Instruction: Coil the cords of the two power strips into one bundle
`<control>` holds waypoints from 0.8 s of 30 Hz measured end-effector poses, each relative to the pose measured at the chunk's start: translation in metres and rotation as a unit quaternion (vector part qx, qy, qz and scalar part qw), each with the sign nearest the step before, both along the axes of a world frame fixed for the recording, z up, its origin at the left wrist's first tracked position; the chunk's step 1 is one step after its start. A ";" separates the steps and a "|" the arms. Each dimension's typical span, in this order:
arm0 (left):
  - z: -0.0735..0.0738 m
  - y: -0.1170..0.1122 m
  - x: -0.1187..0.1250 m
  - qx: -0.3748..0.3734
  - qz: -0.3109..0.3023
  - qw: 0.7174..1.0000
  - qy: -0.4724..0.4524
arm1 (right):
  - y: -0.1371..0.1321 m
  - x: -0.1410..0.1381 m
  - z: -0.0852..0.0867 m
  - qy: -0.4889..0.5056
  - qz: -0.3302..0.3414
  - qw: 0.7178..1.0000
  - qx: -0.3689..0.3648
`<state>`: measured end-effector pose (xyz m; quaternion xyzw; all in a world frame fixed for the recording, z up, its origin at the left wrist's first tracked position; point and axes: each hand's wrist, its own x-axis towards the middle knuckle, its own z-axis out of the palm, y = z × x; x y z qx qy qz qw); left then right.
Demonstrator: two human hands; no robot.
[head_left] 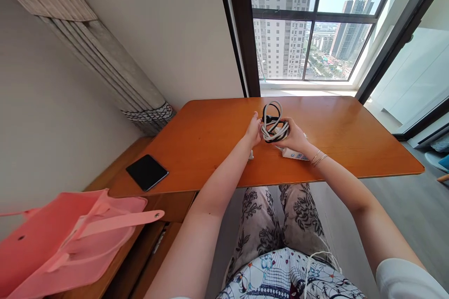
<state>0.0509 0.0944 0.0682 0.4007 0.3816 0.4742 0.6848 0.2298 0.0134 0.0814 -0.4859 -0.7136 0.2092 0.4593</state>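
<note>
Both my hands meet over the middle of an orange wooden table [351, 135]. My right hand [296, 139] is closed around a bundle of coiled black and white cables [272, 124], held just above the tabletop. My left hand [254, 131] pinches the left side of the same bundle. Under my right wrist lies a small white packet with blue print [293, 153]. A tiny white item [251, 154] rests by my left wrist; I cannot make out what it is.
A black phone [147, 172] lies face down at the table's near left corner. A pink bag [70, 238] sits on a lower wooden unit to the left. A folded curtain [105, 56] hangs at the wall, a window [308, 32] behind the table.
</note>
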 end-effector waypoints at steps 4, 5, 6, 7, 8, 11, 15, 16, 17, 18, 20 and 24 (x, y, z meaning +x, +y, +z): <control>-0.007 0.004 -0.028 0.166 0.077 0.968 0.172 | 0.010 -0.002 0.002 0.119 -0.069 0.989 0.046; -0.007 0.002 -0.037 0.206 0.056 0.953 0.217 | 0.014 -0.003 0.003 0.150 -0.086 0.983 0.064; -0.008 0.000 -0.045 0.233 0.017 0.937 0.260 | 0.019 -0.003 0.005 0.180 -0.103 0.975 0.080; -0.007 -0.004 -0.050 0.251 -0.035 0.918 0.305 | 0.024 -0.004 0.007 0.207 -0.119 0.967 0.092; -0.007 -0.009 -0.054 0.262 -0.088 0.894 0.352 | 0.029 -0.005 0.009 0.234 -0.133 0.958 0.098; -0.005 -0.026 -0.046 0.295 -0.190 0.792 0.499 | 0.040 -0.008 0.014 0.300 -0.150 0.938 0.090; -0.007 -0.035 -0.023 0.276 -0.130 0.682 0.664 | 0.041 -0.012 0.015 0.337 -0.141 0.930 0.052; -0.007 -0.034 -0.021 0.246 -0.095 0.671 0.693 | 0.039 -0.013 0.015 0.340 -0.142 0.929 0.039; -0.007 -0.032 -0.021 0.212 -0.061 0.669 0.709 | 0.037 -0.013 0.015 0.341 -0.145 0.928 0.026; -0.006 -0.029 -0.022 0.182 -0.031 0.675 0.714 | 0.035 -0.013 0.016 0.340 -0.148 0.928 0.016; -0.004 -0.022 -0.028 0.142 0.003 0.699 0.701 | 0.031 -0.014 0.017 0.334 -0.152 0.930 -0.001; 0.001 -0.011 -0.038 0.101 0.024 0.753 0.650 | 0.027 -0.019 0.019 0.332 -0.142 0.932 -0.024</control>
